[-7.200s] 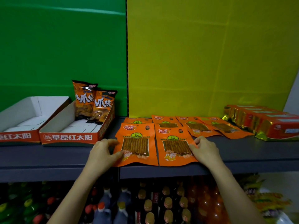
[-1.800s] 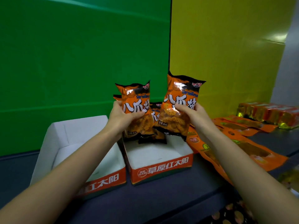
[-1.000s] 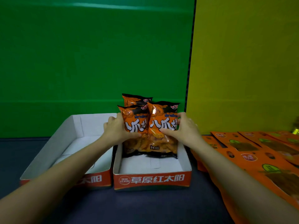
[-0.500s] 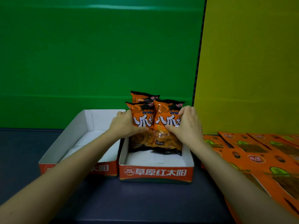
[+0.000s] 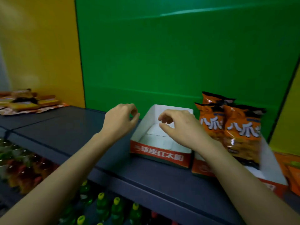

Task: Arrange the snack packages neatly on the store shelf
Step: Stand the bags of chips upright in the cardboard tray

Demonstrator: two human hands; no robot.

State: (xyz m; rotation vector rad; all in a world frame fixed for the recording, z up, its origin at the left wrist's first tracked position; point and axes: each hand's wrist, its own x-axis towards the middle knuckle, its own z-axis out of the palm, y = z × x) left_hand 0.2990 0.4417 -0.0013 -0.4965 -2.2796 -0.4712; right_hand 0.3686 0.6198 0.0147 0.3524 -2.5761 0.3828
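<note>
Two bare hands, neither holding anything. Left hand (image 5: 121, 121) above the shelf (image 5: 65, 132), just beside the outer wall of the left tray (image 5: 159, 155), fingers loosely curled toward the thumb, nothing pinched. Right hand (image 5: 181, 129) over that same tray, fingers loosely bent, thumb and forefinger apart, nothing between them.

Two trays, side by side: shallow, open-topped, rectangular cardboard, matt white inside, red-orange front wall with white lettering. White floor of folded flaps showing in the left one. Right tray (image 5: 267, 166) partly hidden behind the right forearm; touching its neighbour or only close, impossible to tell.

Three snack bags (image 5: 243, 132), upright at the back of the right tray, close to the green panel (image 5: 178, 54). Two in front, shoulder to shoulder; one behind on the left, only its top visible. Puffy pillow shapes in glossy, crinkled film, orange with black tops and big white characters.

Dark, smooth, matt shelf made of flat boards with a seam between them.

At the right edge, flat pouches (image 5: 292, 172), orange, lying on the shelf; number not readable. Far left, against the yellow panel (image 5: 40, 46), a low pile of packets (image 5: 24, 101), orange and yellow, too blurred to count.

Below the shelf, many bottles (image 5: 102, 207), rounded plastic, yellow-green caps nearest, reddish ones further left.
</note>
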